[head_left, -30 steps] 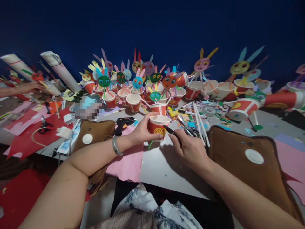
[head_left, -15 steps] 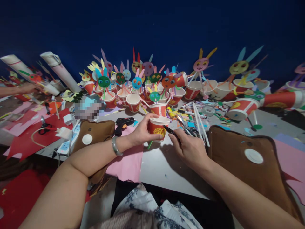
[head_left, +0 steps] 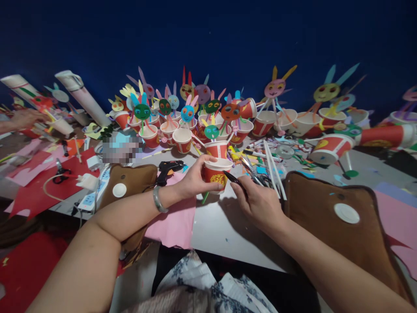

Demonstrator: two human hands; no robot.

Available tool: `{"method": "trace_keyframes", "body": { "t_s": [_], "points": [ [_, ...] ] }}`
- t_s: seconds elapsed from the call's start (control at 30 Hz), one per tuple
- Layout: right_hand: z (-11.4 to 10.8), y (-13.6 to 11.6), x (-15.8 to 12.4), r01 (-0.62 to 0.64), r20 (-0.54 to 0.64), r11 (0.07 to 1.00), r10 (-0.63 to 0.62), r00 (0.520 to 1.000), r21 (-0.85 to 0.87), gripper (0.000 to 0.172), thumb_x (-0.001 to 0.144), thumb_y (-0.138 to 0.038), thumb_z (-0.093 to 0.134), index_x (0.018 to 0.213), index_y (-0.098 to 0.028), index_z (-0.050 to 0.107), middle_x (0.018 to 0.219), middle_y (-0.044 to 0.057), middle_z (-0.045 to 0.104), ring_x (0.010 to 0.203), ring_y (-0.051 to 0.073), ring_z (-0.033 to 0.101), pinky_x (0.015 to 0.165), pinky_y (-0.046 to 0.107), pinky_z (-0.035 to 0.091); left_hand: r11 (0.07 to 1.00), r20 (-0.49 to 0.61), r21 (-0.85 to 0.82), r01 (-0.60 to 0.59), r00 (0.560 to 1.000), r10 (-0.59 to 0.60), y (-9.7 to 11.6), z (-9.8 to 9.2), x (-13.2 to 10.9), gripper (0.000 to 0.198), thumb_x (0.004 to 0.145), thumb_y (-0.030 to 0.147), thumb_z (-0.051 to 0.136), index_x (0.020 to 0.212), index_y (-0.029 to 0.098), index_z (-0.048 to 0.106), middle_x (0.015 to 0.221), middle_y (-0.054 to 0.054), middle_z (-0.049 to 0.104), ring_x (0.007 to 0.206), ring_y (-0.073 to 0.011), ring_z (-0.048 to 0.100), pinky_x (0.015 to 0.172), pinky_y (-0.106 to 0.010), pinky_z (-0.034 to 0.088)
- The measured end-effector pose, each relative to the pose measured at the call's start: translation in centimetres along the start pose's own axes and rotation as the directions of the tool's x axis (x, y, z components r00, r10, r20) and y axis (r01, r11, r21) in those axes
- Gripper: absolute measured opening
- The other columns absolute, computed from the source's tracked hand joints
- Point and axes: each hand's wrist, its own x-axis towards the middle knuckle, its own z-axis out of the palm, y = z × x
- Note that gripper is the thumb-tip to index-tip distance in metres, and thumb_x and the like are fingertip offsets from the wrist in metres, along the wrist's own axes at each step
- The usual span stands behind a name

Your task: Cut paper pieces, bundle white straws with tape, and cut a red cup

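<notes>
My left hand [head_left: 199, 176] is closed around a red paper cup [head_left: 216, 177] with a white rim and a gold print, its thumb across the front. The cup stands slightly tilted over the table. In my right hand [head_left: 257, 201] is a slim black pen-like tool [head_left: 232, 177], pinched with its pointed end close to the cup's right side. Whether the tip touches the cup I cannot tell. A green strip [head_left: 205, 198] sticks out below the cup. Just behind it stands another red cup [head_left: 216, 149] with a green paper rabbit head [head_left: 211, 132].
Rows of cups with paper rabbit figures [head_left: 188, 114] line the back. A black glue gun [head_left: 167, 168] and pink paper [head_left: 174, 217] lie left; scissors [head_left: 256, 173], white sticks [head_left: 274, 169] and a brown cushion-like pad [head_left: 325, 217] lie right. Another person's hand [head_left: 28, 118] works at far left.
My hands, the cup and the black tool have hardly moved. At far left, the other person's hand and the cup figure it handles have shifted slightly to the left.
</notes>
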Motion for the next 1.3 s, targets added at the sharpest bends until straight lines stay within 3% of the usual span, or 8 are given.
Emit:
{"method": "trace_keyframes", "body": {
  "t_s": [0.63,1.0,1.3],
  "points": [
    [-0.1,-0.1,0.0,0.000,0.012,1.000,0.000,1.000,0.001,0.048,0.101,-0.047,0.026,0.083,-0.019,0.060,0.050,0.002,0.058,0.044,0.016,0.052,0.047,0.025,0.022,1.000,0.011,-0.012,-0.003,1.000,0.003,0.0,0.0,0.0,0.066,0.061,0.028,0.087,0.112,0.022,0.044,0.104,-0.003,0.057,0.095,-0.0178,0.060,0.087,-0.033,0.048],
    [0.0,-0.2,-0.2,0.121,-0.039,0.993,-0.121,0.992,-0.014,0.045,0.102,-0.042,0.029,0.079,-0.018,0.060,0.047,-0.001,0.054,0.042,0.014,0.051,0.047,0.024,0.022,0.993,-0.039,-0.111,0.046,0.998,-0.050,1.2,0.0,0.2,0.066,0.060,0.028,0.088,0.109,0.022,0.045,0.107,-0.004,0.057,0.101,-0.0201,0.060,0.089,-0.034,0.048],
    [0.1,-0.1,-0.2,0.108,-0.039,0.993,-0.110,0.993,-0.037,0.046,0.102,-0.043,0.030,0.079,-0.018,0.060,0.046,-0.001,0.053,0.042,0.014,0.050,0.046,0.024,0.020,0.997,-0.012,-0.075,0.001,1.000,-0.001,0.7,-0.1,0.2,0.066,0.059,0.027,0.088,0.110,0.022,0.046,0.107,-0.003,0.056,0.098,-0.0182,0.057,0.088,-0.033,0.047]
  ]
}}
